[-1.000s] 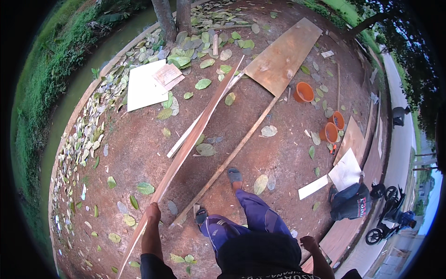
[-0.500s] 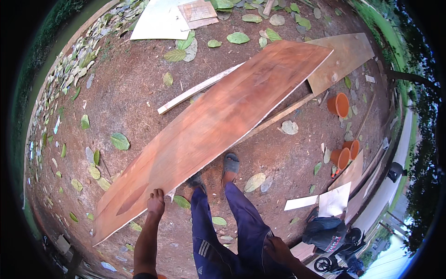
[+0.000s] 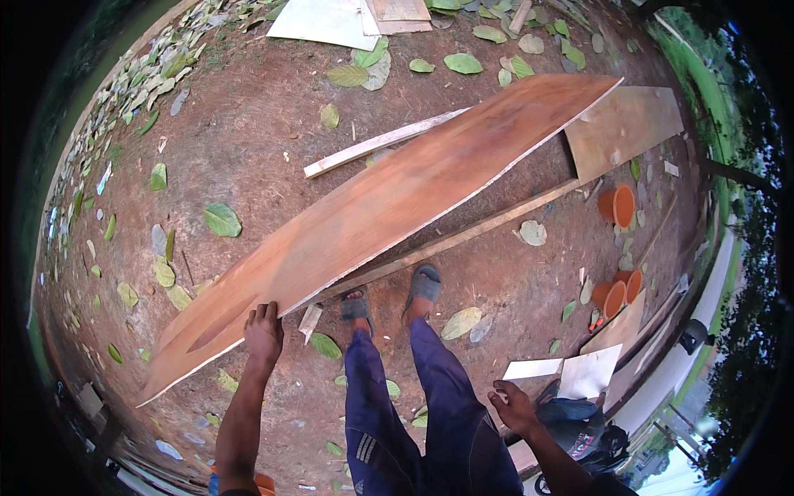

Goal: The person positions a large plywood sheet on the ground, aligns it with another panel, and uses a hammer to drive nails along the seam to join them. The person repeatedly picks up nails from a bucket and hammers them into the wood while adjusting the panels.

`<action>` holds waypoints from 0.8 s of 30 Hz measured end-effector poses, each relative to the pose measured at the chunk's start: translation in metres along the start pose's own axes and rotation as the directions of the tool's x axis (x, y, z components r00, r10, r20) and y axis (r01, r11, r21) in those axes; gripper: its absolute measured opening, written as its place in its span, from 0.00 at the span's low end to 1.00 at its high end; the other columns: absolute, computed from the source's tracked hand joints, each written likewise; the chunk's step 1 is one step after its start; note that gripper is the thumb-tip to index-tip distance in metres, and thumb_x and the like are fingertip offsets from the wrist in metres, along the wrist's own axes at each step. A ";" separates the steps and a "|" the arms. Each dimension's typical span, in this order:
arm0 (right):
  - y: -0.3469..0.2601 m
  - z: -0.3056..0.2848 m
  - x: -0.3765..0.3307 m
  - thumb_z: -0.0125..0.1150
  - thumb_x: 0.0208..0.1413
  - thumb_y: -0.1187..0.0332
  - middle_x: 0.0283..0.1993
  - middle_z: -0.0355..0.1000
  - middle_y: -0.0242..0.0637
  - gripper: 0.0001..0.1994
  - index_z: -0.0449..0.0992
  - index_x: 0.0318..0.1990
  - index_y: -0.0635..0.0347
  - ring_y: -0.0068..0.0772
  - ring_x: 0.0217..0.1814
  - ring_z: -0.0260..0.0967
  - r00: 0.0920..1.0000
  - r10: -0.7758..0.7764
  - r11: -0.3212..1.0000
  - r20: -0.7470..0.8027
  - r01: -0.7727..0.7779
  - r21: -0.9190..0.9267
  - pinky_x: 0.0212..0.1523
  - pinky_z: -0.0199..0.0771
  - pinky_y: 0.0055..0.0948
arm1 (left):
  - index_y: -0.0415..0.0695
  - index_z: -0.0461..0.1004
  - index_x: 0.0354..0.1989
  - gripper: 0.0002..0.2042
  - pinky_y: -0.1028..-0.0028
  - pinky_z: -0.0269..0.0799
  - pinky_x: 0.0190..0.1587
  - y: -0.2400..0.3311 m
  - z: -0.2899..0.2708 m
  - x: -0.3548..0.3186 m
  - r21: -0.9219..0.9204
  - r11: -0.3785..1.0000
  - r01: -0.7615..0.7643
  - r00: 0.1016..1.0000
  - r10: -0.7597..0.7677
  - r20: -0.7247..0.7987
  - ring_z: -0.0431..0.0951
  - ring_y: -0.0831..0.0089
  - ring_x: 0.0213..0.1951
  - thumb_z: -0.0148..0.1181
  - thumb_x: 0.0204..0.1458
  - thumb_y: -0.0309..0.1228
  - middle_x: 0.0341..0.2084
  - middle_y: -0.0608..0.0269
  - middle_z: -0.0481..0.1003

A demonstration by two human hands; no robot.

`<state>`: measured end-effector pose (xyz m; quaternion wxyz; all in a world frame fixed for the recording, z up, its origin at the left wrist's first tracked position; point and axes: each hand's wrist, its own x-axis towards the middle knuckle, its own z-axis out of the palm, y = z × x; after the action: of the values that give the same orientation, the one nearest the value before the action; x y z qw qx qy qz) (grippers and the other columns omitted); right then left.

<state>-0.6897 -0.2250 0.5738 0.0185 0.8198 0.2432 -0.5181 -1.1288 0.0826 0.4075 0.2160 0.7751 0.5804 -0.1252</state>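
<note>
A long reddish-brown plywood sheet (image 3: 389, 198) lies slantwise across the middle, from lower left to upper right. My left hand (image 3: 265, 333) grips its near edge toward the left end, with the fingers over the top face and the thumb out of sight. Between this edge and my feet runs a wooden batten (image 3: 471, 234), partly covered by the sheet at its left end. A second batten (image 3: 380, 142) pokes out from the far side. Away from the sheet, my right hand (image 3: 513, 407) hangs beside my leg, fingers loosely apart and holding nothing.
A tan board (image 3: 628, 128) lies past the sheet's right end. Orange pots (image 3: 616, 205) stand on the right. Another person (image 3: 579, 426) bends near pale panels (image 3: 589, 372) at lower right. White and brown boards (image 3: 322, 23) lie at the back among scattered leaves (image 3: 222, 220).
The plywood's near edge has shifted away from my feet, uncovering more of the batten and a small wood block. My right hand has come off my thigh and out to the right.
</note>
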 end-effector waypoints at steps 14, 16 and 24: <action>0.039 0.093 -0.056 0.66 0.59 0.54 0.51 0.75 0.53 0.22 0.76 0.52 0.64 0.54 0.54 0.74 0.985 -0.168 0.986 -0.042 0.169 0.000 0.56 0.73 0.44 | 0.41 0.72 0.55 0.28 0.52 0.74 0.46 0.040 -0.095 0.160 -0.048 0.998 0.045 0.988 -0.051 -0.143 0.79 0.48 0.48 0.62 0.57 0.53 0.45 0.47 0.77; 0.042 0.097 -0.056 0.66 0.58 0.55 0.50 0.75 0.53 0.22 0.76 0.52 0.63 0.55 0.54 0.73 0.992 -0.122 0.992 -0.020 0.123 0.037 0.56 0.73 0.47 | 0.41 0.76 0.42 0.27 0.51 0.74 0.38 0.035 -0.088 0.167 -0.026 0.999 0.028 0.960 -0.034 -0.278 0.81 0.47 0.37 0.60 0.58 0.57 0.36 0.46 0.79; 0.034 0.108 -0.048 0.65 0.59 0.54 0.53 0.74 0.54 0.24 0.75 0.53 0.64 0.55 0.56 0.73 0.995 -0.097 0.993 -0.026 0.099 0.058 0.59 0.72 0.45 | 0.40 0.73 0.24 0.27 0.54 0.71 0.27 0.018 -0.063 0.142 0.027 0.998 -0.063 0.947 0.068 -0.313 0.79 0.50 0.23 0.64 0.55 0.56 0.20 0.47 0.77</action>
<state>-0.7827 -0.3042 0.5577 -0.0340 0.8130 0.2679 -0.5159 -1.0736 0.2290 0.4023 0.1187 0.8057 0.5803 0.0020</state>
